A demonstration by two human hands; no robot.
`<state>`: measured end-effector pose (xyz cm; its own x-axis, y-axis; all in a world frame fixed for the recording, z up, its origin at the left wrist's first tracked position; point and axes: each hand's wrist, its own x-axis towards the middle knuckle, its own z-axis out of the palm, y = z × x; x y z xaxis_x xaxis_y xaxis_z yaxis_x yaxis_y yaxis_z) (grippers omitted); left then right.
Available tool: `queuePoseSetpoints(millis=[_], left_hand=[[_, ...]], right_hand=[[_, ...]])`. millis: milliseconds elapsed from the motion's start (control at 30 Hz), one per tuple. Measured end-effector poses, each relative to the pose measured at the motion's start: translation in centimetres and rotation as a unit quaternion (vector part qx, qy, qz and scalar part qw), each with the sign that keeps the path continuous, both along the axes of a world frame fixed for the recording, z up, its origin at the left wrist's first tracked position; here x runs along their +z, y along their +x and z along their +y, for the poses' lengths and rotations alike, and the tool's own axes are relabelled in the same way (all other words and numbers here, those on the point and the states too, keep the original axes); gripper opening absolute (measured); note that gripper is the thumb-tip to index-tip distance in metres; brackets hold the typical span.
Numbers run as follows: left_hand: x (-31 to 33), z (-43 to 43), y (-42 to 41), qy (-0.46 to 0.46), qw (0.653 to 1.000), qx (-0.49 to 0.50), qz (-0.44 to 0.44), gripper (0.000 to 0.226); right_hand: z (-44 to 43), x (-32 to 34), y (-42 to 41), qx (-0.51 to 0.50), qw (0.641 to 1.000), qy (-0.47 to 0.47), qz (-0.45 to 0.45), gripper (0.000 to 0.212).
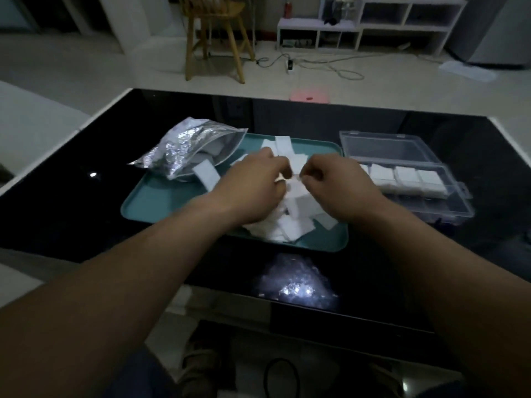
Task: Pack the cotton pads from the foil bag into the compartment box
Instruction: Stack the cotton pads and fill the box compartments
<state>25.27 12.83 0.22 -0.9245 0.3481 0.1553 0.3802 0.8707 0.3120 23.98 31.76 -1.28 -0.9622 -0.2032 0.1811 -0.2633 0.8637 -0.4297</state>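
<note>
Table (86, 202): one tray (161, 202), one foil bag (184, 147), one compartment box (448, 209), heaped cotton pads (290, 228).

One view only: a wide-angle camera on my head, looking forward and down along my forearms. My left hand (253, 179) and right hand (339, 182) sit near the middle of the frame, close over the pads (290, 225) on the tray (161, 202). The table (71, 202) fills the middle band; beyond it, the floor (373, 81) and a chair (215, 33) run along the top, far off.
</note>
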Motion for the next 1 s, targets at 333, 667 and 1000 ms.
queuePoseSetpoints(millis=[333,667,1000], left_hand=[[-0.7,-9.1,0.5,-0.106,0.981,0.105,-0.128,0.053],[-1.4,-7.0,-0.5,-0.128,0.979,0.098,-0.128,0.044],[-0.4,-8.9,-0.7,-0.097,0.974,0.055,-0.196,0.049]], right_hand=[[-5.1,-0.4,-0.7,0.085,0.992,0.073,-0.053,0.054],[-6.8,-1.7,-0.8,0.043,0.989,0.142,-0.011,0.026],[-6.2,-1.2,-1.0,0.038,0.992,0.112,-0.049,0.037]])
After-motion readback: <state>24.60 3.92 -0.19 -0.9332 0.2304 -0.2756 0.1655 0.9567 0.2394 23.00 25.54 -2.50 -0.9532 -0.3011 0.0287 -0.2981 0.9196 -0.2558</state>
